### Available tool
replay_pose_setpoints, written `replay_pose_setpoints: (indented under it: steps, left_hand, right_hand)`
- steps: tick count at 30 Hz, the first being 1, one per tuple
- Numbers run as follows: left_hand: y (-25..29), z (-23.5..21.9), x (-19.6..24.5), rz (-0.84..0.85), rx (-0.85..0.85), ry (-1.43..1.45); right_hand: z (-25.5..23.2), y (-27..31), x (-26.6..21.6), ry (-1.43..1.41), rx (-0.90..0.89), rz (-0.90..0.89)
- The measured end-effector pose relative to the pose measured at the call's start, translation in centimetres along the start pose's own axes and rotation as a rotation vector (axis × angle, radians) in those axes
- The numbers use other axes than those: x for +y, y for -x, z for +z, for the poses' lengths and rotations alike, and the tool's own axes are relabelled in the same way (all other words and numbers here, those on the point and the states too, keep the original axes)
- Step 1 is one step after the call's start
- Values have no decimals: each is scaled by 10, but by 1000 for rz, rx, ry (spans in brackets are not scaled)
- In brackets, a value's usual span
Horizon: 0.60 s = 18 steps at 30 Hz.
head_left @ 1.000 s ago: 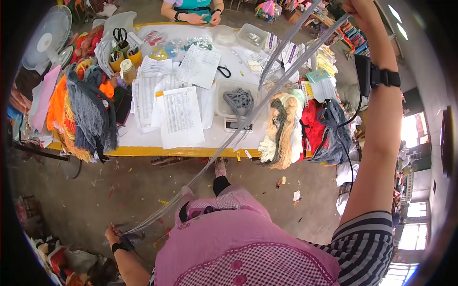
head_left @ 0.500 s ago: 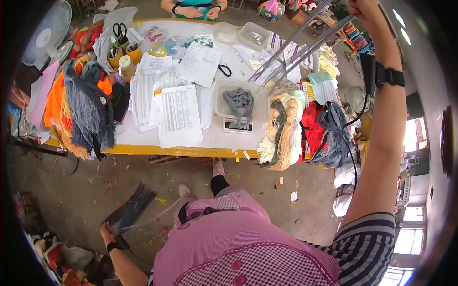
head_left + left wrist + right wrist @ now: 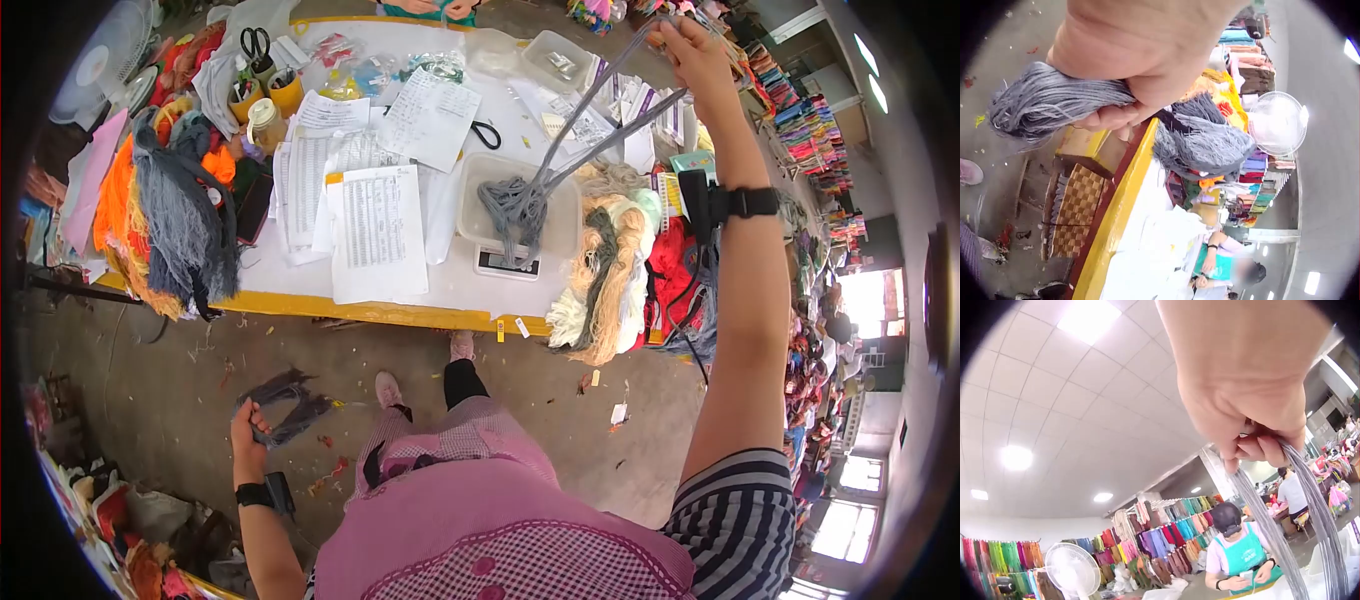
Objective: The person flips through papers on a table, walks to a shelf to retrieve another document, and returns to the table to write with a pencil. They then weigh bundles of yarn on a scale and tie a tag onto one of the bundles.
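My right hand (image 3: 695, 70) is raised over the right side of the table and grips a loop of grey yarn (image 3: 600, 140). Two strands of it hang from the curled fingers, as the right wrist view shows, down to a grey heap in a clear plastic tub (image 3: 568, 215). That tub stands on a small white digital scale (image 3: 492, 264). Low on the left, off the table, my left hand (image 3: 248, 432) holds a bundle of grey yarn (image 3: 1054, 100) in its curled fingers, and the bundle's looped end sticks out of the grip.
Written sheets (image 3: 378, 235) cover the table's middle. Grey and orange yarn hanks (image 3: 185, 210) lie at the left edge, cream and peach hanks (image 3: 610, 270) at the right. Black scissors (image 3: 486, 134) lie behind the tub. Another person (image 3: 1244, 556) is across the table.
My right hand has come down and inward, and its yarn now hangs into the tub. The left-hand bundle, stretched out and then swinging free, is now gathered close to the hand.
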<state>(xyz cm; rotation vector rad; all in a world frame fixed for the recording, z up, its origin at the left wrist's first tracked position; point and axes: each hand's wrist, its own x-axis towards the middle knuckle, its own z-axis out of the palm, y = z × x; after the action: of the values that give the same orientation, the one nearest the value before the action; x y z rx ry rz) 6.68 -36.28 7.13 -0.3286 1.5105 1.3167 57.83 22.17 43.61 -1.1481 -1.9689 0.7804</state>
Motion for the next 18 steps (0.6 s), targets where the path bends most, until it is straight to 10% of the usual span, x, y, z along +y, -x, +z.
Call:
replay_pose_setpoints:
  steps: [5, 18]
  left_hand:
    - [12, 11, 1, 13, -12, -70]
    - [2, 41, -15, -62, -27, -96]
  right_hand:
    - [11, 15, -61, 233, 511, -462]
    - [-59, -17, -101, 246, 468, -569]
